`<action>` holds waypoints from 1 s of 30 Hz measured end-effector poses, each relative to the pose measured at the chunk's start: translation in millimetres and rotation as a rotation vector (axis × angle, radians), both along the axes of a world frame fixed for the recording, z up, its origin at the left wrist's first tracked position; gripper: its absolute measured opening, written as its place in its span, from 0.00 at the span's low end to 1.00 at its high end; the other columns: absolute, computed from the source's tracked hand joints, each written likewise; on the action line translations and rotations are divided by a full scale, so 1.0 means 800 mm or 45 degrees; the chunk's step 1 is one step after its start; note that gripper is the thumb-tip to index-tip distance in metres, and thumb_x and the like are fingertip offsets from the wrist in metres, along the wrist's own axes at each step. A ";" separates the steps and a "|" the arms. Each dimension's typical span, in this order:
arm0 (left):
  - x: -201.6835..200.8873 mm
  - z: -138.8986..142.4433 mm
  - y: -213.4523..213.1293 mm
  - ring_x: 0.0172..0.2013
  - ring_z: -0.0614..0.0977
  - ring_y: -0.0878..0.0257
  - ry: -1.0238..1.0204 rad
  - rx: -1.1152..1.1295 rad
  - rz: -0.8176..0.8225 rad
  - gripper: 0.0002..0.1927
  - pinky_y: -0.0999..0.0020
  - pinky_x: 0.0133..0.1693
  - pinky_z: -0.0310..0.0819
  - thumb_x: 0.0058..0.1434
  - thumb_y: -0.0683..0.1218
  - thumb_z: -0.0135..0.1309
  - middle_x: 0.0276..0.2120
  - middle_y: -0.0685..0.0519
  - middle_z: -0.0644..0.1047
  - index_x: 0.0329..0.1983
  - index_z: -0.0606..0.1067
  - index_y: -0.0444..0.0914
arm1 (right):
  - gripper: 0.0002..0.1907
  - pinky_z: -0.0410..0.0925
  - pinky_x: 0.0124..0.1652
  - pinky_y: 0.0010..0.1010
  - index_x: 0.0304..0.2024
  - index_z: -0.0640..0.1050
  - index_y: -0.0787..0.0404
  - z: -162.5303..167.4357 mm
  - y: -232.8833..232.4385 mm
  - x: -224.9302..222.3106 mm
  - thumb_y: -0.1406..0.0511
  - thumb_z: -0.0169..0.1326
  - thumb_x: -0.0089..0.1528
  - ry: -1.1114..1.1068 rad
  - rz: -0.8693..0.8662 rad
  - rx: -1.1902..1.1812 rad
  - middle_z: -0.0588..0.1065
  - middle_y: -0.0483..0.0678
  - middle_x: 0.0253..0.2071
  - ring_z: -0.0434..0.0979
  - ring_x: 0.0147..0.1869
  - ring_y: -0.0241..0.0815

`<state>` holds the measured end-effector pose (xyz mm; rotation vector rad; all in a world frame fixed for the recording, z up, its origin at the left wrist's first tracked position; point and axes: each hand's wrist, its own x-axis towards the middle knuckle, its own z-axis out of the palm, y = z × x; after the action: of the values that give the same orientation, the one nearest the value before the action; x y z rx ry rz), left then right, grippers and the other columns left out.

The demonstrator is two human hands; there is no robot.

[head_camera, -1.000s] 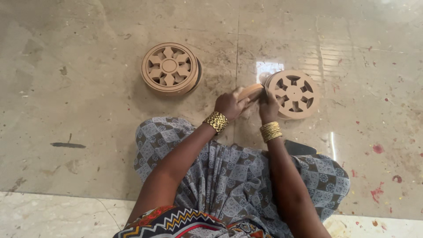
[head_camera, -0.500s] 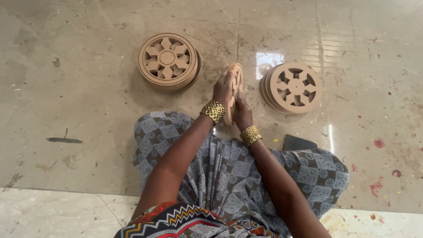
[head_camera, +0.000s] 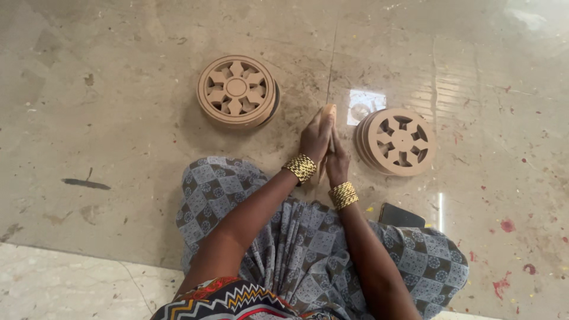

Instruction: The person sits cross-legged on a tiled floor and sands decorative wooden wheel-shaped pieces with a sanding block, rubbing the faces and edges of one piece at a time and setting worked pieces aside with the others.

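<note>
My left hand (head_camera: pixel 315 137) and my right hand (head_camera: pixel 337 163) press together around a round tan cut-out disc (head_camera: pixel 329 111) held on edge over the floor; only its top rim shows above my fingers. Gold bangles sit on both wrists. A stack of similar carved wheel-pattern discs (head_camera: pixel 237 90) lies flat to the upper left of my hands. Another stack of such discs (head_camera: pixel 398 141) lies just right of my hands.
I sit on a glossy beige marble floor (head_camera: pixel 118 118) with grey patterned cloth (head_camera: pixel 308 249) over my legs. A dark flat object (head_camera: pixel 400 216) lies by my right knee. Red paint spots (head_camera: pixel 507 225) mark the floor at the right. A dark smear (head_camera: pixel 86 183) is at the left.
A disc was taken from beside the right stack, turned up on edge, and brought to the middle. Both hands now clasp it more tightly, hiding most of it.
</note>
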<state>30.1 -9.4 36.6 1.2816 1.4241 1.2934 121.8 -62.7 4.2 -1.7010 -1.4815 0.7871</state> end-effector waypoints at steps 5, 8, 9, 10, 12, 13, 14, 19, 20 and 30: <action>-0.013 0.020 0.008 0.55 0.83 0.48 -0.233 -0.097 0.039 0.33 0.60 0.54 0.75 0.71 0.62 0.39 0.52 0.38 0.81 0.66 0.71 0.34 | 0.34 0.65 0.66 0.43 0.75 0.63 0.57 0.000 -0.002 -0.009 0.75 0.41 0.65 -0.010 0.208 0.519 0.66 0.64 0.71 0.66 0.74 0.58; -0.002 0.026 -0.005 0.49 0.83 0.38 0.029 -0.690 -0.170 0.30 0.49 0.48 0.77 0.75 0.59 0.30 0.48 0.30 0.81 0.75 0.65 0.45 | 0.29 0.66 0.62 0.42 0.74 0.63 0.56 0.001 0.005 -0.006 0.70 0.42 0.68 0.046 0.033 0.449 0.66 0.58 0.73 0.70 0.68 0.57; 0.003 0.025 -0.010 0.51 0.82 0.39 0.040 -0.425 -0.115 0.30 0.51 0.50 0.76 0.73 0.59 0.35 0.50 0.31 0.80 0.72 0.67 0.40 | 0.29 0.69 0.56 0.41 0.73 0.63 0.54 0.001 0.009 -0.002 0.67 0.44 0.68 0.129 -0.094 0.259 0.68 0.53 0.73 0.74 0.60 0.55; 0.008 0.022 -0.014 0.53 0.80 0.41 0.056 -0.159 -0.051 0.31 0.54 0.52 0.75 0.71 0.59 0.40 0.52 0.32 0.78 0.69 0.68 0.36 | 0.28 0.73 0.49 0.39 0.72 0.63 0.52 0.001 0.013 0.002 0.64 0.45 0.68 0.214 -0.208 0.066 0.69 0.47 0.72 0.79 0.52 0.53; 0.010 0.013 -0.016 0.56 0.79 0.43 0.074 0.137 -0.003 0.32 0.58 0.55 0.74 0.69 0.59 0.46 0.55 0.34 0.77 0.66 0.69 0.31 | 0.26 0.69 0.62 0.39 0.72 0.65 0.57 0.001 0.022 0.015 0.66 0.45 0.70 0.089 -0.131 0.483 0.69 0.53 0.72 0.74 0.67 0.51; 0.011 0.008 -0.014 0.56 0.80 0.44 0.068 0.172 -0.023 0.31 0.58 0.56 0.74 0.69 0.59 0.46 0.55 0.34 0.78 0.65 0.70 0.31 | 0.25 0.67 0.68 0.38 0.73 0.66 0.60 0.001 0.025 0.022 0.67 0.44 0.72 0.015 -0.095 0.691 0.69 0.56 0.72 0.71 0.75 0.50; 0.011 0.003 -0.009 0.56 0.81 0.45 0.059 0.212 -0.048 0.30 0.59 0.57 0.75 0.69 0.58 0.47 0.55 0.35 0.78 0.64 0.71 0.31 | 0.25 0.66 0.69 0.37 0.72 0.66 0.62 0.001 0.028 0.029 0.64 0.42 0.73 0.414 -0.121 0.663 0.69 0.57 0.72 0.71 0.75 0.50; 0.013 -0.014 0.013 0.60 0.77 0.46 0.122 0.191 -0.055 0.30 0.59 0.60 0.70 0.71 0.58 0.45 0.58 0.35 0.76 0.65 0.71 0.32 | 0.28 0.70 0.64 0.35 0.72 0.62 0.63 -0.005 0.024 0.042 0.58 0.43 0.72 0.689 -0.257 0.444 0.68 0.61 0.68 0.72 0.68 0.49; 0.015 -0.014 0.015 0.60 0.77 0.46 0.146 0.168 -0.082 0.30 0.59 0.60 0.69 0.71 0.59 0.45 0.58 0.35 0.76 0.65 0.70 0.32 | 0.29 0.66 0.61 0.33 0.73 0.59 0.62 -0.007 0.021 0.039 0.56 0.41 0.73 0.689 -0.203 0.168 0.62 0.58 0.70 0.66 0.69 0.46; 0.003 0.003 0.000 0.58 0.78 0.48 0.085 0.293 -0.116 0.26 0.60 0.59 0.71 0.75 0.57 0.36 0.57 0.41 0.78 0.64 0.73 0.37 | 0.25 0.71 0.54 0.27 0.67 0.68 0.67 -0.005 0.020 -0.006 0.57 0.40 0.75 0.614 0.045 0.346 0.76 0.51 0.57 0.77 0.57 0.37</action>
<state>32.7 -9.6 38.8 1.5361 1.2737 1.3942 117.0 -46.4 0.1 -1.1824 -1.2178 0.8936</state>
